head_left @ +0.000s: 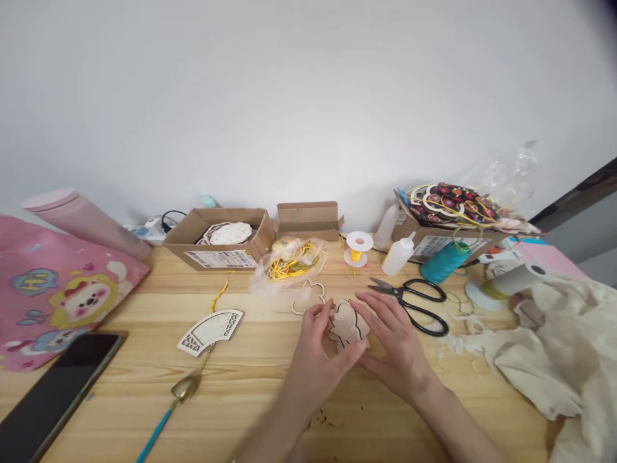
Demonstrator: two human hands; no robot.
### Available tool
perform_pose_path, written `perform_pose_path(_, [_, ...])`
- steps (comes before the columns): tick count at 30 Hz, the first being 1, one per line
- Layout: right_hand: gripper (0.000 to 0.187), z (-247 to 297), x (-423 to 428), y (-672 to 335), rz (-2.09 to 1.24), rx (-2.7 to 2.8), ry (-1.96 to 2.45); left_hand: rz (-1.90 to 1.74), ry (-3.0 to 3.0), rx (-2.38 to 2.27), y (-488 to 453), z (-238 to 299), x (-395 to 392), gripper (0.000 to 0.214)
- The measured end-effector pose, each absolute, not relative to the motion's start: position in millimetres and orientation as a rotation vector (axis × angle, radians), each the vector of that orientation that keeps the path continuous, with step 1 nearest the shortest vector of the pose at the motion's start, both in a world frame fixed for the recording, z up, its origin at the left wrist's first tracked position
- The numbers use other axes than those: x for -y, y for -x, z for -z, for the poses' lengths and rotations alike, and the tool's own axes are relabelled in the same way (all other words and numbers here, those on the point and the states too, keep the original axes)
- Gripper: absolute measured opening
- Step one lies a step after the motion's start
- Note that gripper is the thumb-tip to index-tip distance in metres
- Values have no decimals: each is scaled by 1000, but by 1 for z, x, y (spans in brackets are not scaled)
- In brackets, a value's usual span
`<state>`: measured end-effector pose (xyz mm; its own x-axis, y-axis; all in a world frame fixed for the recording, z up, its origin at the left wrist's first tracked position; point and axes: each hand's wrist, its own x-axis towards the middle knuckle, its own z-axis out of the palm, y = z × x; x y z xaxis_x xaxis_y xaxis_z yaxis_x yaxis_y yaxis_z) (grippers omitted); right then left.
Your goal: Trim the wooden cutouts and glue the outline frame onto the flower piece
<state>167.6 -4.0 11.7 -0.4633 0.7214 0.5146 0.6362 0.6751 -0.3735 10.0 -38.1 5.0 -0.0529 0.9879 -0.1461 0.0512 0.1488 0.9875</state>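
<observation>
A small pale wooden cut-out [348,323] lies on the wooden table [250,386] between my hands. My left hand [315,357] grips its left side, fingers curled round the edge and thumb under its lower rim. On the cut-out's right side rests my right hand [396,341], fingers bent along the edge. Just beyond the hands lies a thin wooden cloud-shaped frame [308,297]. Farther left sits a fan-shaped wooden ornament [211,329] with a yellow cord.
Black scissors [418,304] lie right of my hands. Behind are a glue bottle [399,254], a yellow thread spool [358,247], a teal thread cone [446,260], a bag of yellow cords [289,260] and cardboard boxes [219,239]. A phone [58,392] and brush [173,402] lie left; cloth [549,347] right.
</observation>
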Motion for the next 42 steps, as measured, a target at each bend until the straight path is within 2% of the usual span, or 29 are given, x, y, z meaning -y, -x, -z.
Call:
perform_pose_path(6, [70, -7, -3, -190, -593, 2218, 963, -766, -1279, -1303, 9, -14, 45, 78])
perform_pose_path(10, [69, -2, -2, -199, -844, 2163, 964, -707, -1427, -1330, 13, -13, 44, 67])
perform_pose_path(15, [68, -4, 5, -200, -939, 2226, 948, -709, -1523, -1343, 11, -5, 45, 51])
perform_pose_path(19, [65, -10, 5, -201, -837, 2260, 1025, -739, -1569, -1435, 12, -6, 45, 46])
perform_pose_path(24, [62, -3, -4, -200, -513, 2352, 1036, -811, -1779, -1648, 9, -4, 40, 40])
perform_pose_path(28, [60, 5, -12, -202, -360, 2413, 1009, -667, -1983, -1750, 1, 0, 39, 33])
perform_pose_path(32, [56, 12, -16, -204, -320, 2423, 977, -519, -2168, -1804, -3, 0, 38, 29])
perform_pose_path(42, [54, 29, -17, -204, -345, 2369, 1036, -561, -2255, -1812, -3, 6, 35, 37])
